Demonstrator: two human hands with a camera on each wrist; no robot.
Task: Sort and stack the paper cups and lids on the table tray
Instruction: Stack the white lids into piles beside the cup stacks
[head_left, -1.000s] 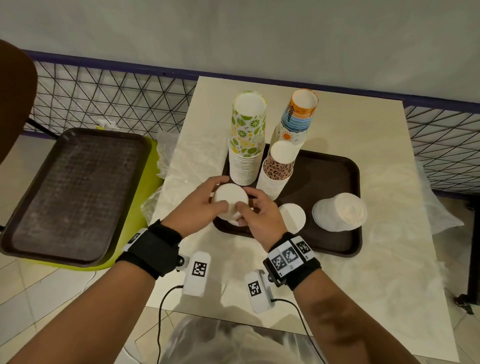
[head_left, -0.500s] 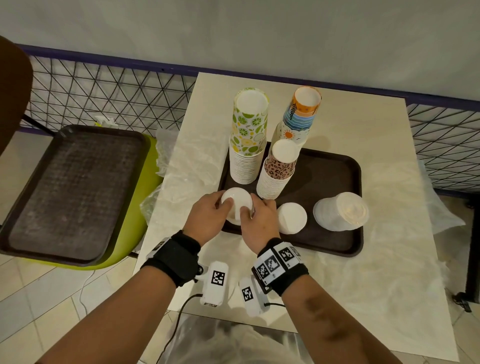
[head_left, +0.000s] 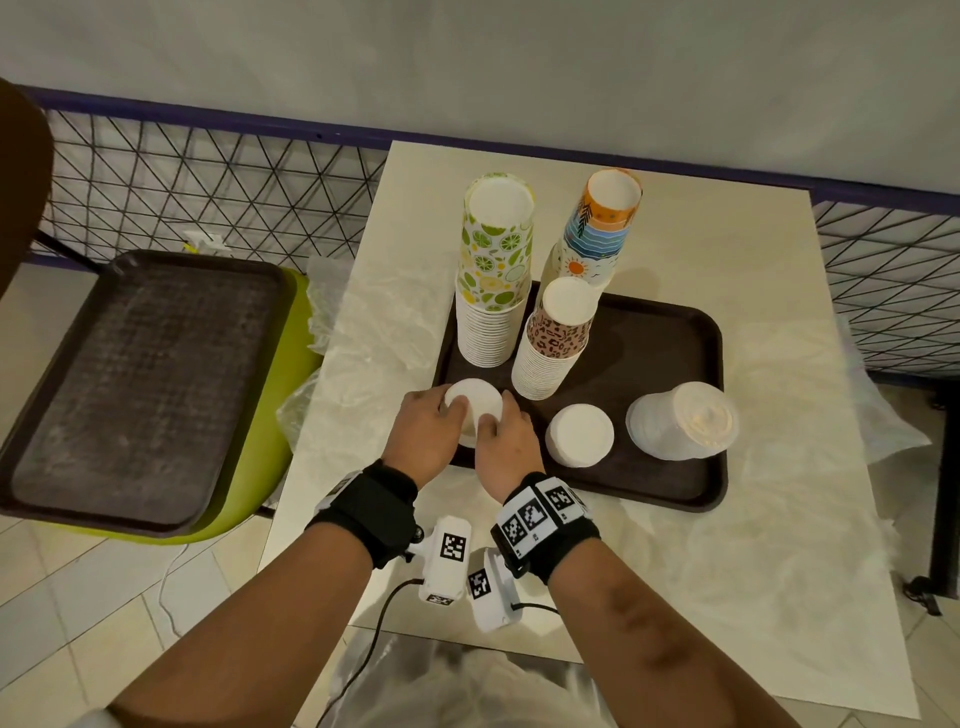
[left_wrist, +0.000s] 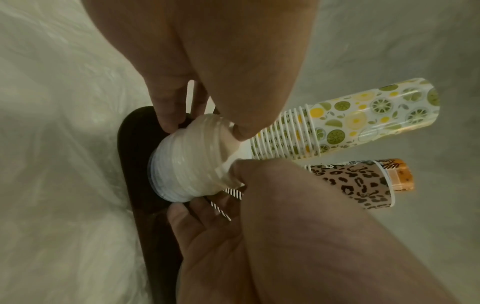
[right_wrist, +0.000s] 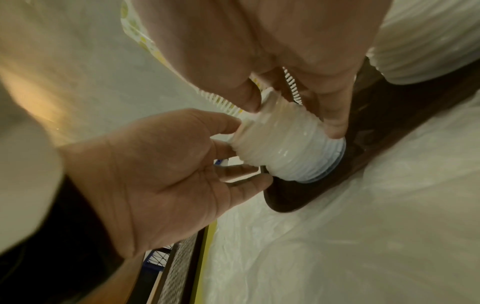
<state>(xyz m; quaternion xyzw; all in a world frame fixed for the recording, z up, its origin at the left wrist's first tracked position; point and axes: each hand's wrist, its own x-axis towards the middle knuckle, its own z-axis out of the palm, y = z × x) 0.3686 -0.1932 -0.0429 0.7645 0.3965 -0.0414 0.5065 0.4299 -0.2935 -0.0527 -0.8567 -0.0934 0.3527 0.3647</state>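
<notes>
Head view is showing both hands closing on a stack of white lids (head_left: 475, 410) standing at the near left corner of the brown tray (head_left: 670, 332) on the desk (head_left: 727, 545), the left hand (head_left: 423, 434) and the right hand (head_left: 506, 441) each curling fingers round its sides, with three tall cup stacks (head_left: 496, 270) standing behind and two more lid stacks to the right. Left wrist view is showing the left hand (left_wrist: 207, 67) pinching the lids (left_wrist: 192, 162) near the top while they are resting on the tray (left_wrist: 137, 144). Right wrist view is showing the right hand (right_wrist: 293, 51) gripping the same stack (right_wrist: 285, 144) from above, the other hand's fingers touching its side.
</notes>
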